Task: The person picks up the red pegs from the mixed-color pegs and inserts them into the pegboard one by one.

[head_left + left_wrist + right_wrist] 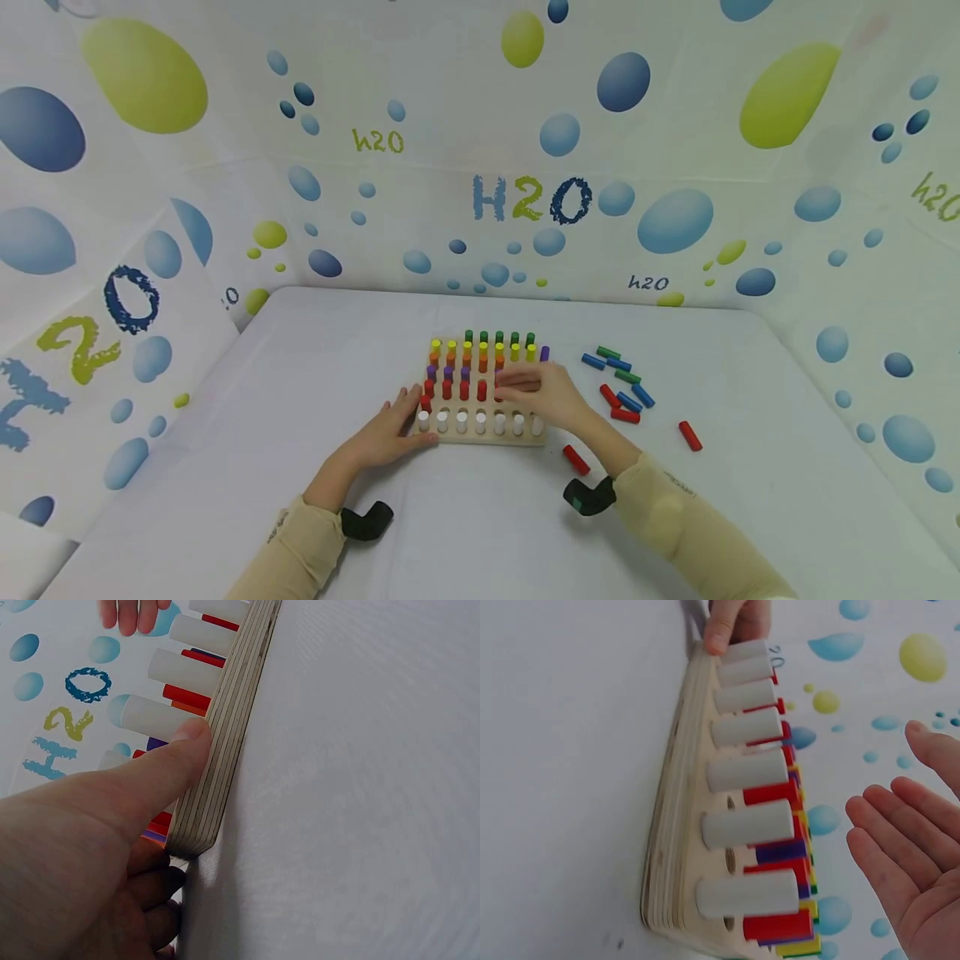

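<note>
Near the middle of the counter [480, 525], the pegboard [491, 442] lies with white pegs [481, 423] along its near row and red pegs [464, 390] among the colours behind. Bare holes [730, 861] show just behind the white row.

My left hand [386, 435] brackets the near left corner, thumb along the front edge, fingers beside the left side. Risk: a shove from that thumb could slide the board, since nothing else visible braces it.

My right hand [547, 396] hangs over the right part of the board, fingers extended, thumb apart, nothing seen between them. Risk: if I lower it carelessly, a knuckle might knock a standing peg askew. White pegs also crowd the holes; likely cause of a missed insertion.

Outward: a loose red peg [576, 460] lies near my black wrist device [590, 496]; a sideways drag of the arm might roll it. Farther right, loose blue pegs [642, 395] and green pegs [608, 352] could scatter likewise, being cylindrical.
</note>
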`<act>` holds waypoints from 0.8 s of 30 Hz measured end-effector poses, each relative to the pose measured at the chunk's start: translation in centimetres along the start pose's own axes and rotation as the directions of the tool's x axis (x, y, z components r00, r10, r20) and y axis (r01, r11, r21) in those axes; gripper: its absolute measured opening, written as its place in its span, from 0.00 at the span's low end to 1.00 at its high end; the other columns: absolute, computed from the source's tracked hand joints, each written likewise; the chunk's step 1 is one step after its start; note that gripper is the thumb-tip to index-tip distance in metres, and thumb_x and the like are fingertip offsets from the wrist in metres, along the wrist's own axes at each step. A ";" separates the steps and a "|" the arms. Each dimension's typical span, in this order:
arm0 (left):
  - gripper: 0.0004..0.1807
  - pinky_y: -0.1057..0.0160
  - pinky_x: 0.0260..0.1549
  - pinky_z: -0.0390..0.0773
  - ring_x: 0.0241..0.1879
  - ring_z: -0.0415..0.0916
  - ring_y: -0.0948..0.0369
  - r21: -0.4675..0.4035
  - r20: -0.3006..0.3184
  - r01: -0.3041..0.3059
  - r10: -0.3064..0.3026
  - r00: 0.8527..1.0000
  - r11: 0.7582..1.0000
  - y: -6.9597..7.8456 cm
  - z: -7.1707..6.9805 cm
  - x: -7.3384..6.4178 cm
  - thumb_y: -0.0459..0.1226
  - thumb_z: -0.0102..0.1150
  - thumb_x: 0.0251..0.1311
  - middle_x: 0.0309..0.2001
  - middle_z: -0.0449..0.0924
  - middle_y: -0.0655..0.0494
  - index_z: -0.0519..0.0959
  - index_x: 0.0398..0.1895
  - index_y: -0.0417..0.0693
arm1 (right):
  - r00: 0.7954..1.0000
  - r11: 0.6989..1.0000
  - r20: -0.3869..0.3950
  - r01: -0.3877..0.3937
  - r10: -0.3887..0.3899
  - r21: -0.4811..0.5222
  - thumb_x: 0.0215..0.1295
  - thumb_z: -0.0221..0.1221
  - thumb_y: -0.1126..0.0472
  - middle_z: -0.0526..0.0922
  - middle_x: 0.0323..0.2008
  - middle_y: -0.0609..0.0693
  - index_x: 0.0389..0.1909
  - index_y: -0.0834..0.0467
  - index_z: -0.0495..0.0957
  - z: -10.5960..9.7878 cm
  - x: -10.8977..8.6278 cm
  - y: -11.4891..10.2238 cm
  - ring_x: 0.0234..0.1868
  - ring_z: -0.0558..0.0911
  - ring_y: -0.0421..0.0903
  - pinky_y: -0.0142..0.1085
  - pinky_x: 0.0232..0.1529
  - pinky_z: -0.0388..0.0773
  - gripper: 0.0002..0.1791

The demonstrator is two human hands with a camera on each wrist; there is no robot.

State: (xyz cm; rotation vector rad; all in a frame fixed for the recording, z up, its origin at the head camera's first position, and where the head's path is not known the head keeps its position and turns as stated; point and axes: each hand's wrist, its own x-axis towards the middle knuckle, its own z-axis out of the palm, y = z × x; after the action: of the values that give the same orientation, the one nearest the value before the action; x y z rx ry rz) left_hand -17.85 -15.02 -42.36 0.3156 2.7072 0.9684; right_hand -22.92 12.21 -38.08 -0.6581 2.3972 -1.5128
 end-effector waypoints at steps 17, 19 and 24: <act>0.52 0.48 0.66 0.36 0.70 0.33 0.49 0.003 -0.001 0.008 -0.008 1.000 1.000 -0.7 0.1 0.8 0.57 0.57 0.53 0.71 0.42 0.43 0.45 0.70 0.37 | 0.987 0.998 -0.155 -0.049 0.042 -0.042 0.57 0.62 0.52 0.81 0.46 0.54 0.48 0.62 0.78 -4.8 -3.0 2.3 0.46 0.81 0.48 0.38 0.45 0.78 0.22; 0.52 0.48 0.66 0.36 0.70 0.33 0.49 0.005 -0.001 0.006 -0.005 1.000 1.000 -0.7 0.1 0.8 0.57 0.57 0.53 0.71 0.42 0.43 0.45 0.70 0.37 | 0.984 0.998 -0.171 -0.058 0.051 -0.038 0.57 0.62 0.51 0.81 0.46 0.55 0.49 0.63 0.77 -5.3 -3.4 2.7 0.46 0.81 0.49 0.38 0.45 0.78 0.23; 0.52 0.49 0.66 0.35 0.70 0.33 0.49 0.007 0.001 0.015 -0.015 1.000 1.000 -0.7 0.0 0.7 0.58 0.57 0.53 0.71 0.42 0.43 0.45 0.70 0.37 | 0.976 0.994 -0.200 -0.097 0.087 -0.040 0.57 0.61 0.49 0.81 0.47 0.56 0.50 0.62 0.77 -6.2 -4.3 3.7 0.46 0.81 0.49 0.40 0.44 0.78 0.25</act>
State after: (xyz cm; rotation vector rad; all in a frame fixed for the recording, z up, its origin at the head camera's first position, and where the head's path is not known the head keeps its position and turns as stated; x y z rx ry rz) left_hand -18.61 -15.31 -42.95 0.2969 2.7090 0.9540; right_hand -22.69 20.65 -38.88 -0.4163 2.5790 -1.5503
